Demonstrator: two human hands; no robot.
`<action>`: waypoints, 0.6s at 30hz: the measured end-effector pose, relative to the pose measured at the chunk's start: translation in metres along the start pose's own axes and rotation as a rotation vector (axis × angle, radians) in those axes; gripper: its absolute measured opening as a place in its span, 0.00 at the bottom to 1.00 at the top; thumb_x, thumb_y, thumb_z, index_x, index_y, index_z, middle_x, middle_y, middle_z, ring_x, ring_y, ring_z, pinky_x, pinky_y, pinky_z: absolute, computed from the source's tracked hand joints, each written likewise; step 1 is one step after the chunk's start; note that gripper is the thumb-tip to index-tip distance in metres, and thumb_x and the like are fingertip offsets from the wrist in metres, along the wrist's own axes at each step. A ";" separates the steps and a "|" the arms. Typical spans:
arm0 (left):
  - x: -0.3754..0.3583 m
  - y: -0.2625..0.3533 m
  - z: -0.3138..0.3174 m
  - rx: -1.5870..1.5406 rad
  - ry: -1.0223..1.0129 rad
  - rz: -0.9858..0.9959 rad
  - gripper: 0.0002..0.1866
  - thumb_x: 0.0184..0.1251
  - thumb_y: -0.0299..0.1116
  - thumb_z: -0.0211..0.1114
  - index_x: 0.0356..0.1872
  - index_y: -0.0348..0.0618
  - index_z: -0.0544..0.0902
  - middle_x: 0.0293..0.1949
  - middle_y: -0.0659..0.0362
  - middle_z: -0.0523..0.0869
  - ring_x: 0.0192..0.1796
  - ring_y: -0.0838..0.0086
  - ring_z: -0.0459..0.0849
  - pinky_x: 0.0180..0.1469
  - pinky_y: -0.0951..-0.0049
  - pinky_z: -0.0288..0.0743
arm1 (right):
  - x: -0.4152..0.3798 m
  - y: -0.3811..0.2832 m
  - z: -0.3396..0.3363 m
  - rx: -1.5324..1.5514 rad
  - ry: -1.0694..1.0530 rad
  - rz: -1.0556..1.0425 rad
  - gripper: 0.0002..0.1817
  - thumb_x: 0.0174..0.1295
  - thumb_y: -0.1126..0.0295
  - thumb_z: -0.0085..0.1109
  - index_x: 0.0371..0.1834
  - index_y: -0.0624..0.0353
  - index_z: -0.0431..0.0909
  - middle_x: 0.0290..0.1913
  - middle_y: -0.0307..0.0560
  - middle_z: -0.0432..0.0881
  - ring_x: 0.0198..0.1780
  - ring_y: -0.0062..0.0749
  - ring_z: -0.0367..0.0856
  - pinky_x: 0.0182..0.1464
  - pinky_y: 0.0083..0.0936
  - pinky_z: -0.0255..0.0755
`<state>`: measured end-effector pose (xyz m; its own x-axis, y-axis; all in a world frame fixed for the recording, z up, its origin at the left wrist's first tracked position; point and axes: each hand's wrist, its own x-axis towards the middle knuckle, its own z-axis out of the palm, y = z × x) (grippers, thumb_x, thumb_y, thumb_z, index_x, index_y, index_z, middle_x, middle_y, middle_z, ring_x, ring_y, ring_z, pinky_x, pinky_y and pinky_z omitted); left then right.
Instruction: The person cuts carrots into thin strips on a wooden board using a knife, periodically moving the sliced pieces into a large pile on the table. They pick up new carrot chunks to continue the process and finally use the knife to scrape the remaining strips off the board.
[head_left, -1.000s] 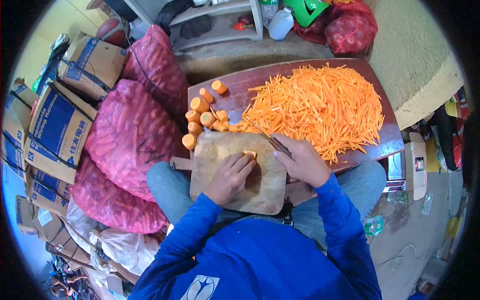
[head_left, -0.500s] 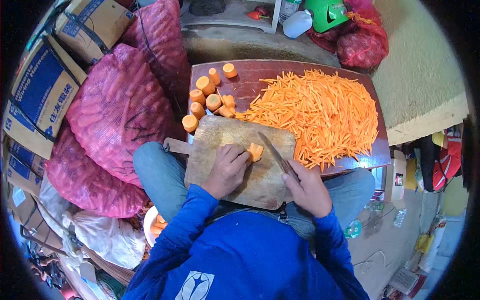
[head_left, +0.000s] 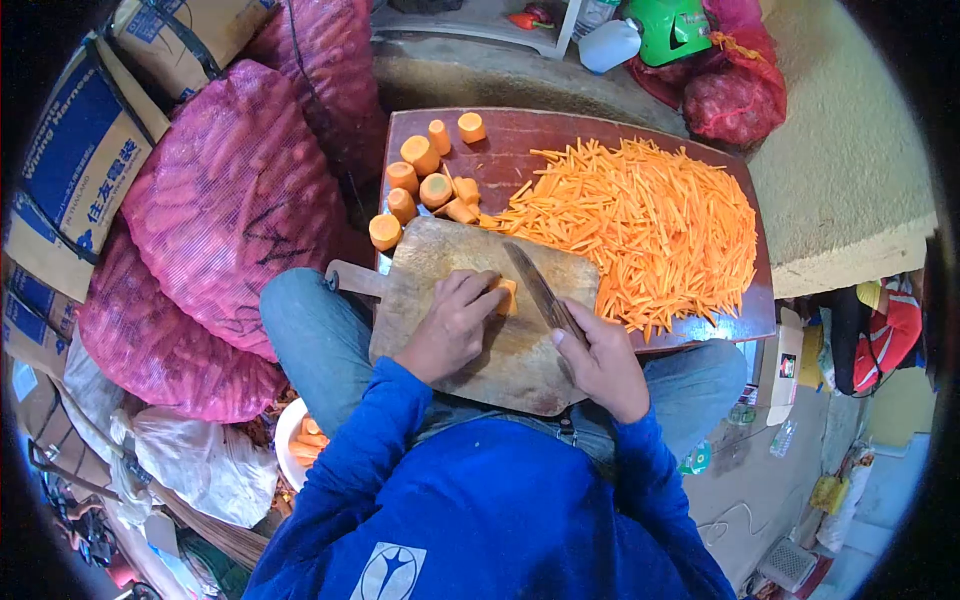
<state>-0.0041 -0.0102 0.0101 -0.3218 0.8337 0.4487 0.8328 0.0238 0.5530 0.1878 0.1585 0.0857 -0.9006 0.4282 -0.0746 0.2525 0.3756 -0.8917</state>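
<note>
Swung off the carrot strips [head_left: 650, 235], the knife [head_left: 540, 288] slants over the board [head_left: 430, 260], gripped in the right hand [head_left: 605, 362]; the left hand [head_left: 455, 322] curls at a carrot chunk [head_left: 508, 297], hold unclear.

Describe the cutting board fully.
The cutting board looks wooden, brown and worn, with darker stains, rounded corners and a handle at its left end. It lies across the lap, its far edge at the table. The left hand touches a carrot piece on it; the knife in the right hand is over it, contact unclear.
</note>
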 end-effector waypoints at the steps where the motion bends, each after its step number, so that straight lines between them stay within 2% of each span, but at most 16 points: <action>1: 0.000 -0.001 -0.001 -0.003 -0.039 0.002 0.24 0.57 0.18 0.70 0.59 0.38 0.86 0.64 0.46 0.86 0.63 0.47 0.83 0.67 0.52 0.76 | -0.005 0.000 0.000 -0.019 0.019 0.013 0.20 0.77 0.70 0.64 0.68 0.66 0.81 0.39 0.63 0.87 0.39 0.46 0.89 0.47 0.39 0.82; 4: 0.000 0.000 0.001 -0.013 -0.020 0.001 0.24 0.58 0.19 0.73 0.58 0.39 0.87 0.59 0.47 0.86 0.59 0.48 0.83 0.63 0.52 0.76 | -0.013 -0.005 0.006 0.005 0.018 -0.009 0.19 0.77 0.71 0.64 0.67 0.66 0.81 0.38 0.63 0.86 0.38 0.47 0.89 0.46 0.40 0.81; 8: -0.006 0.015 0.004 -0.011 0.021 -0.023 0.23 0.59 0.21 0.75 0.57 0.39 0.87 0.54 0.48 0.86 0.57 0.49 0.83 0.60 0.52 0.76 | 0.000 -0.015 0.006 0.012 -0.101 0.086 0.20 0.77 0.70 0.64 0.69 0.66 0.80 0.38 0.63 0.86 0.38 0.47 0.89 0.46 0.39 0.81; 13: -0.011 0.012 0.003 -0.023 0.015 -0.050 0.21 0.58 0.22 0.77 0.55 0.38 0.90 0.50 0.48 0.85 0.56 0.49 0.83 0.58 0.53 0.77 | 0.005 -0.011 0.011 0.023 -0.075 -0.063 0.20 0.77 0.71 0.64 0.69 0.65 0.80 0.38 0.64 0.85 0.38 0.49 0.89 0.45 0.40 0.81; 15: -0.011 0.005 0.006 -0.030 0.020 -0.045 0.20 0.59 0.23 0.77 0.54 0.39 0.89 0.50 0.49 0.84 0.55 0.51 0.82 0.58 0.54 0.75 | -0.001 -0.015 0.005 -0.014 -0.089 0.032 0.20 0.76 0.72 0.64 0.68 0.66 0.79 0.40 0.66 0.86 0.41 0.56 0.90 0.47 0.42 0.81; 16: -0.012 0.003 0.007 -0.038 0.021 -0.030 0.20 0.59 0.24 0.76 0.54 0.40 0.89 0.50 0.50 0.83 0.55 0.52 0.80 0.59 0.55 0.74 | -0.005 -0.015 0.003 -0.015 -0.095 0.033 0.20 0.76 0.72 0.64 0.68 0.66 0.79 0.40 0.66 0.86 0.41 0.56 0.90 0.47 0.42 0.81; 18: -0.013 0.004 0.006 -0.043 0.014 -0.038 0.20 0.59 0.23 0.75 0.54 0.40 0.89 0.51 0.50 0.83 0.55 0.52 0.80 0.59 0.55 0.74 | -0.014 -0.014 0.002 -0.066 -0.077 -0.022 0.21 0.76 0.72 0.64 0.69 0.67 0.78 0.41 0.67 0.86 0.44 0.63 0.90 0.48 0.43 0.81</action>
<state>0.0057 -0.0177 0.0022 -0.3590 0.8250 0.4364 0.8001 0.0312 0.5991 0.1967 0.1456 0.0985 -0.9300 0.3561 -0.0914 0.2527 0.4386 -0.8624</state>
